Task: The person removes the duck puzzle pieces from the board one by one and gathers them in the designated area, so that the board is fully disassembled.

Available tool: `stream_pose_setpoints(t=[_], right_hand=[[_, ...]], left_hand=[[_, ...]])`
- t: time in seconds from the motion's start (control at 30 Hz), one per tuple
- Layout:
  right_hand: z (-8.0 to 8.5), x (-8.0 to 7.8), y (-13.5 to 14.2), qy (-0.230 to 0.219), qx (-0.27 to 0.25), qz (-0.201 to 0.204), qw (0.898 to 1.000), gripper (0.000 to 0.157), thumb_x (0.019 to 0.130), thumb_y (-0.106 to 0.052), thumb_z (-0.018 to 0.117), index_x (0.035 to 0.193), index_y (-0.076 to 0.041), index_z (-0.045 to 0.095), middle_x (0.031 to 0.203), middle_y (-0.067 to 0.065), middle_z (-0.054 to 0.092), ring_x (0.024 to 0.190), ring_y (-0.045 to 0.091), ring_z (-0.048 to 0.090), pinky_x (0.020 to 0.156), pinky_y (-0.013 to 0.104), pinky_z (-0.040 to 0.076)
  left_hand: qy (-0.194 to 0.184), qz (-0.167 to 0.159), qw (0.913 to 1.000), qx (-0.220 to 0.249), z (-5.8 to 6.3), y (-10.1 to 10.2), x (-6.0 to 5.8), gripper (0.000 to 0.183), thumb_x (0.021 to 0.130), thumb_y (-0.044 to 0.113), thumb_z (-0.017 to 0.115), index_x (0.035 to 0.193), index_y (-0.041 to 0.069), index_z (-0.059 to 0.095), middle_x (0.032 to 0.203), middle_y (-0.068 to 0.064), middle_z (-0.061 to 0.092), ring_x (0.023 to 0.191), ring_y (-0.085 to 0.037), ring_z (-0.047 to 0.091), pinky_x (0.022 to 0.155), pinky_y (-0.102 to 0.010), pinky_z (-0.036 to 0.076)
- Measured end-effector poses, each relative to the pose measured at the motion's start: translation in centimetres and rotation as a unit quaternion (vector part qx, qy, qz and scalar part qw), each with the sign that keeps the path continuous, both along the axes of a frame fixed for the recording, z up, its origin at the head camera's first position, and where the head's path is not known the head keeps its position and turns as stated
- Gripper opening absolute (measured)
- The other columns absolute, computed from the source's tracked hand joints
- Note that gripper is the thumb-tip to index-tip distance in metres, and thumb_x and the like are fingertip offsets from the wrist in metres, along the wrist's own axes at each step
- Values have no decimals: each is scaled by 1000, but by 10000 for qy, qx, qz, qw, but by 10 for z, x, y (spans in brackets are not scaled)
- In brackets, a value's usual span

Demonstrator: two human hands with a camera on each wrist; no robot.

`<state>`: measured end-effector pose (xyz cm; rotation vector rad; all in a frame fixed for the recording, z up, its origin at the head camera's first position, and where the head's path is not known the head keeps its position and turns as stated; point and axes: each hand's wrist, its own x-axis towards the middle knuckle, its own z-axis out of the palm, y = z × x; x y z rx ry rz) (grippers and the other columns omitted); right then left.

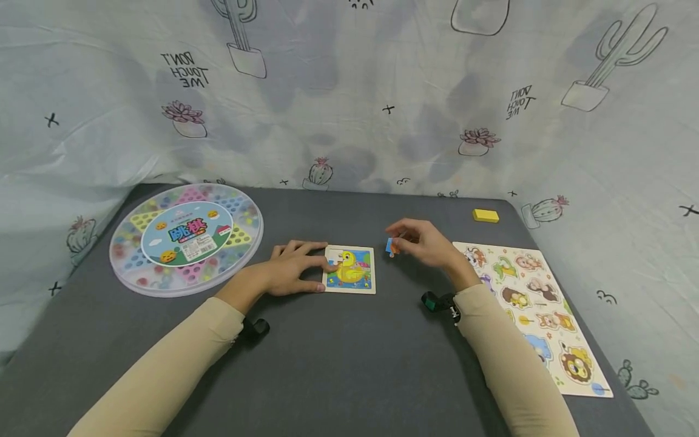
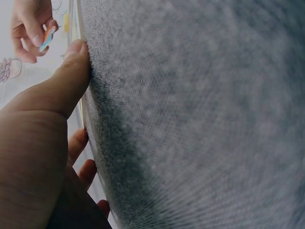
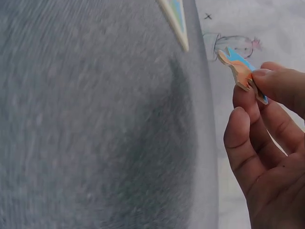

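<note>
A small square jigsaw puzzle [image 1: 356,273] with a yellow duck picture and a pale wooden frame lies on the table in the head view. My left hand [image 1: 292,270] rests at its left side, index finger reaching onto the picture and thumb by the near left corner. To the right of the puzzle, my right hand [image 1: 423,244] pinches a loose puzzle piece [image 3: 240,71] between thumb and fingertips, held above the table. The piece is blue and orange with a pale wooden edge. In the right wrist view, a corner of the puzzle frame pokes in at the top.
A round Chinese checkers set [image 1: 251,243] stands at the back left. Under and beside my right forearm lies a board with animal pictures [image 1: 537,309]. A yellow block [image 1: 485,216] sits near the back right edge, and a patterned curtain [image 1: 355,109] hangs behind the grey table.
</note>
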<state>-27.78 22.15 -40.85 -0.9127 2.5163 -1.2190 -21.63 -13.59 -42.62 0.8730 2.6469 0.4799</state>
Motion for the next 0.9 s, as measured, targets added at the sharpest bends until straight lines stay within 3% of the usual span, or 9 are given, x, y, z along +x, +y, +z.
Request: stream_pose_setpoints(t=[0.3, 0.57, 0.7, 0.9], right_hand=[[-12, -5, 5, -245, 188, -39, 9995, 28, 104, -9, 61, 130, -1, 67, 110, 15, 68, 83, 26, 67, 72, 34, 54], [-19, -13, 0, -231, 214, -11, 9995, 27, 103, -5, 61, 128, 3, 67, 113, 20, 68, 86, 33, 68, 73, 32, 54], [-23, -15, 0, -166, 249, -41, 9995, 24, 103, -7, 62, 126, -1, 69, 111, 17, 70, 85, 28, 67, 72, 31, 53], [-23, -16, -3, 21, 399, -44, 9992, 23, 103, -10, 63, 124, -4, 71, 113, 12, 72, 95, 24, 67, 84, 42, 54]], left_hand=[[-33, -52, 10000, 8, -1, 1, 1, 41, 97, 58, 63, 137, 49, 59, 172, 0, 17, 153, -36, 17, 104, -60, 24], [-27, -8, 10000, 0, 1, 0, 0, 41, 97, 57, 63, 137, 48, 59, 172, 0, 17, 153, -36, 17, 105, -60, 24], [-19, -3, 10000, 4, 1, 1, 1, 42, 97, 57, 63, 138, 49, 58, 172, 0, 17, 152, -36, 18, 105, -60, 23], [14, -14, 10000, 26, 2, 0, 2, 44, 98, 55, 65, 141, 49, 56, 171, -1, 18, 151, -36, 19, 106, -61, 24]])
